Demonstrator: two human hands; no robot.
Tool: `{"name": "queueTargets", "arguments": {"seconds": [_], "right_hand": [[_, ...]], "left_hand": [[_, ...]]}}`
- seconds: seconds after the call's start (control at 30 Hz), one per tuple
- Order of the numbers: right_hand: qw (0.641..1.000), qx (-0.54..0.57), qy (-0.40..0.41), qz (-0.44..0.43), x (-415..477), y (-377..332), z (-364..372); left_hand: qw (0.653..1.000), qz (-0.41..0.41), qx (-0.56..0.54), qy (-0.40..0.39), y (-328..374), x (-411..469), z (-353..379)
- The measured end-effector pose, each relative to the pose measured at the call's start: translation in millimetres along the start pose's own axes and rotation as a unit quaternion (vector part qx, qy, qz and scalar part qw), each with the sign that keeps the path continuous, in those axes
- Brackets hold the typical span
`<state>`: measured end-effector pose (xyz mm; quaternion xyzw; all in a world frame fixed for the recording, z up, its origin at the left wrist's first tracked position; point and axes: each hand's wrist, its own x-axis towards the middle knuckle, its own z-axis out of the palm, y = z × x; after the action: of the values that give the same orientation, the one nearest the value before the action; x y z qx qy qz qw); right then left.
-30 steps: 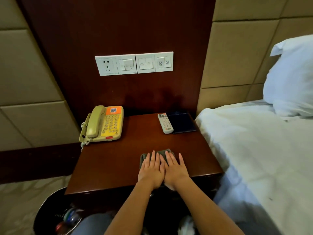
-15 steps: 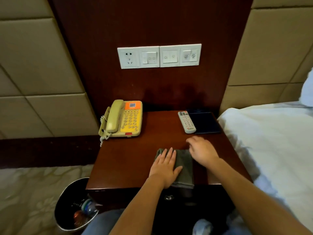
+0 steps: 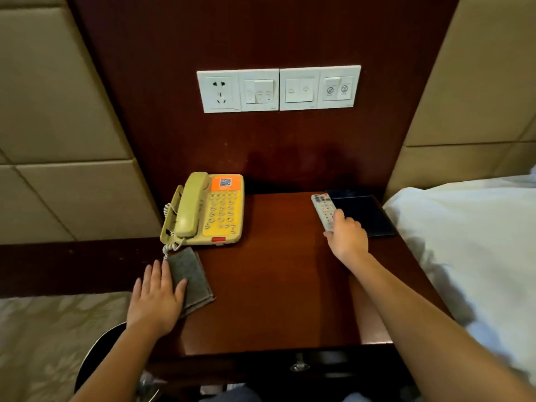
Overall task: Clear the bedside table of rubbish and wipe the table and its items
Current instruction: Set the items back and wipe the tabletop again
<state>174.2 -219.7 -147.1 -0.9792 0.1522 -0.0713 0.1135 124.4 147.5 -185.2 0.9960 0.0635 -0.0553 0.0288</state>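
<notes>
On the worktop [image 3: 275, 285], the left hand [image 3: 156, 300] lies flat on the cloth [image 3: 191, 274] at 8 o'clock; the right hand [image 3: 348, 239] grips the remote [image 3: 323, 208] at 2 o'clock.

A hotel bedroom is indicated. A dark wooden bedside surface [image 3: 275, 285] is set beside a white-sheeted bed [image 3: 470, 242], under a row of white wall switches [image 3: 278, 89] between beige padded panels [image 3: 58, 97]. A cream-and-yellow corded telephone [image 3: 208, 210] is kept on it.

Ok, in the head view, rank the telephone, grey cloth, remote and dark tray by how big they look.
1. telephone
2. dark tray and grey cloth: alike, and the left hand covers part of the cloth, so unranked
3. remote control, near end hidden in the right hand
</notes>
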Motion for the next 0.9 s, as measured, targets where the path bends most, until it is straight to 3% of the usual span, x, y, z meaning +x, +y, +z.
{"name": "queueTargets", "arguments": {"seconds": [0.13,0.23,0.43,0.67,0.73,0.9], "right_hand": [[0.997,0.066,0.048,-0.004,-0.9,14.8,-12.9],[0.994,0.103,0.033,-0.025,-9.2,37.3,-32.5],[0.973,0.051,-0.180,-0.134,-50.7,70.7,-57.7],[0.926,-0.087,-0.338,-0.143,-76.7,77.8,-73.7],[0.935,-0.053,-0.326,-0.129,-70.4,82.2,-77.5],[0.988,0.015,-0.153,-0.027,-28.6,100.6,-66.0]], "left_hand": [[1.000,-0.009,0.019,-0.001,2.2,-0.4,0.4],[0.999,-0.024,0.031,-0.005,8.2,-2.8,-1.9],[0.999,-0.015,0.035,-0.021,39.2,-20.2,-4.4],[0.999,0.030,0.024,-0.014,71.7,-33.1,3.0],[0.998,0.051,0.023,-0.002,74.4,-34.4,3.1],[0.991,0.124,0.028,0.028,71.7,-27.2,2.7]]}}
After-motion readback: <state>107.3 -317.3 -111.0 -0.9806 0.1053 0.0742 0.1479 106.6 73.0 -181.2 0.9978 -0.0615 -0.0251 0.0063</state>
